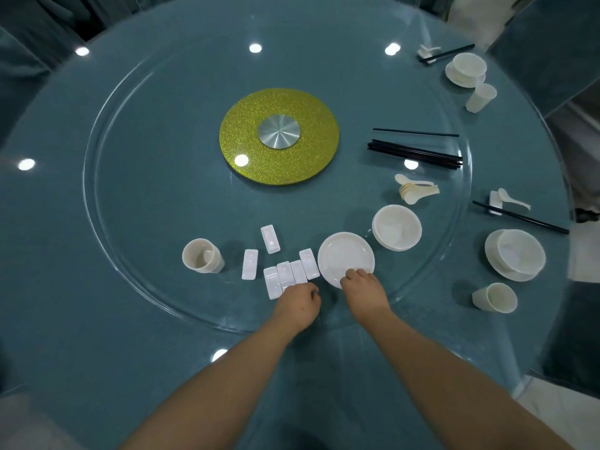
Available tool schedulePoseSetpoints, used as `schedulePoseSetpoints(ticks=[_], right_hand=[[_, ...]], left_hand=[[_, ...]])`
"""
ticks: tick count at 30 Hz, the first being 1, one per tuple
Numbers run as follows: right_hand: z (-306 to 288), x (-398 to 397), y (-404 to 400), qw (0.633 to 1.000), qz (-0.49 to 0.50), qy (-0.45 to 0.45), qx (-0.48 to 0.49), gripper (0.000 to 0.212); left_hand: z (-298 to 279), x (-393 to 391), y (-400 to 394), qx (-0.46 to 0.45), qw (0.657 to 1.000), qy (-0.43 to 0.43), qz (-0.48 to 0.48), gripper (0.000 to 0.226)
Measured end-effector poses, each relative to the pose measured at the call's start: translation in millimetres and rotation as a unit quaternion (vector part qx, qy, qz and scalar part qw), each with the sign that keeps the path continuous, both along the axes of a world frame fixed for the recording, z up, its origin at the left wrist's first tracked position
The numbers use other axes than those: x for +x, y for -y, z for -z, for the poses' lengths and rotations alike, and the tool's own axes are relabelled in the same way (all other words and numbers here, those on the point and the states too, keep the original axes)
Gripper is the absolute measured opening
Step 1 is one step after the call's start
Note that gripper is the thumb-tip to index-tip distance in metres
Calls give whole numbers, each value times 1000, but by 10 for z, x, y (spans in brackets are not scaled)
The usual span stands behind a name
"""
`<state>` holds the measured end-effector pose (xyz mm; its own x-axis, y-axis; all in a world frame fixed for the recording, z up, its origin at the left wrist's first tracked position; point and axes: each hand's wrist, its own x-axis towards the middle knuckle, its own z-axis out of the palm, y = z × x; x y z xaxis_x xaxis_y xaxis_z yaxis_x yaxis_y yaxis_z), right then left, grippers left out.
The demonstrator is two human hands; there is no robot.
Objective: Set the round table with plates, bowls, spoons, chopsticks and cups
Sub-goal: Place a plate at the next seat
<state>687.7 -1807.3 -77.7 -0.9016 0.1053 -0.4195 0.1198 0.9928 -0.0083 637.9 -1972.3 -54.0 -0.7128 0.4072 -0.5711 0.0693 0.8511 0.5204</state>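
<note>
- The right hand [363,286] pinches the near rim of a smooth, round white plate stack [345,258] on the glass turntable [136,254].
- The left hand [300,302] has curled fingers at the white rests [285,273]; I cannot tell if it holds one.
- Six small shiny block-shaped rests lie just left of the plates.
- A stack of bowls [396,227], pale spoons [417,190] and thin black chopsticks [415,152] sit to the right.
- A stack of cups [202,255] stands on the left.
- Two set places [516,254] sit at the table's right edge.
- The round table [65,319] is blue-green, with a sparkly yellow disc [279,139] in the middle.
</note>
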Motion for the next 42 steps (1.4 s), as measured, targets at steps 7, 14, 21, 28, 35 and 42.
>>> schedulePoseSetpoints(ticks=[7, 14, 21, 28, 35, 42], right_hand=[[-50, -36, 79, 999, -43, 8, 15, 29], [-102, -34, 196, 996, -84, 6, 25, 28], [-109, -70, 208, 942, 290, -71, -153, 15], [-61, -140, 151, 757, 580, -55, -297, 22], [36, -173, 217, 697, 635, -64, -327, 16], [38, -187, 302, 671, 654, -76, -340, 23]], left_hand=[[41, 12, 13, -3, 999, 22, -32, 29], [39, 29, 9, 16, 997, 24, -70, 30], [34, -241, -16, 24, 992, -56, -114, 22], [94, -627, -145, -20, 994, -90, -62, 16], [202, -751, -191, -62, 992, -92, -59, 24], [192, -750, -132, -107, 987, -121, -9, 22]])
